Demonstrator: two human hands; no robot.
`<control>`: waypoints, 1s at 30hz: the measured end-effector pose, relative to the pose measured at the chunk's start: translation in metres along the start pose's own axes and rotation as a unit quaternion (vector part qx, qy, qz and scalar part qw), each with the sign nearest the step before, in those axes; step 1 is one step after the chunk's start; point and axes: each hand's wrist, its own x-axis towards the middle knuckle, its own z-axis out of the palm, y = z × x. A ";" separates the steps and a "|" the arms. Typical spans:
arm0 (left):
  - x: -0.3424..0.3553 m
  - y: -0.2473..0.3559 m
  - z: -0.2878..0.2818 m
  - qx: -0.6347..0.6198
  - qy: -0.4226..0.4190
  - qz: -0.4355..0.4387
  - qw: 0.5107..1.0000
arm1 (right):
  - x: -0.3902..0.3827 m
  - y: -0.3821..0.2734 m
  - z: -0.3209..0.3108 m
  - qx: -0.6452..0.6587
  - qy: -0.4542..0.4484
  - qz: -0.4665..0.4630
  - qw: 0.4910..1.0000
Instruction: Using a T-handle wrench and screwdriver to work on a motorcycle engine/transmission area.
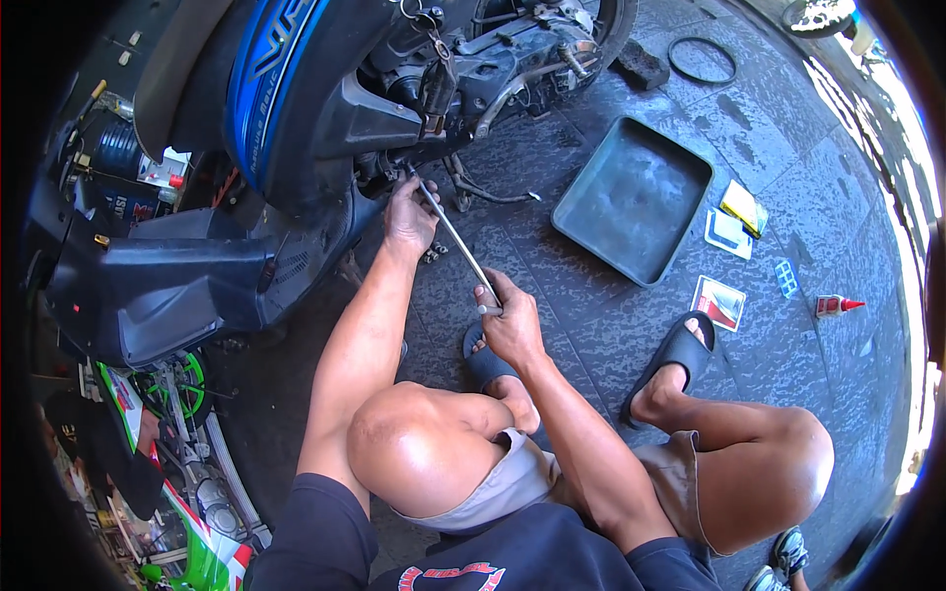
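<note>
My right hand [514, 320] is closed round the lower end of a long silver T-handle wrench [459, 238]. A short grey bar end pokes out beside that fist. Up at the other end, my left hand [410, 221] has its fingers round the shank near the tip. The tip points into the underside of a blue and black scooter [360, 123], next to its engine [493, 84]. What the tip touches is hidden among dark parts. Close to the left hand, a side stand [493, 194] sticks out from under the scooter.
A black square tray [623, 202] lies on the dark tiled floor to the right. Beside it are a yellow packet [744, 208], flat cards [719, 302] and a small red-capped bottle [839, 306]. A black ring [703, 61] lies farther off. A green and white motorcycle [187, 492] stands at left.
</note>
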 end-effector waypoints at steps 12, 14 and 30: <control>0.004 -0.007 0.013 -0.051 0.023 0.010 0.998 | 0.001 -0.019 0.006 0.088 0.007 0.059 0.994; 0.004 -0.012 0.011 0.021 0.032 0.051 0.998 | 0.000 -0.017 0.002 0.080 0.007 0.069 0.994; 0.030 -0.040 0.057 0.092 0.017 -0.014 0.996 | 0.026 0.015 -0.041 -0.063 0.069 0.000 0.996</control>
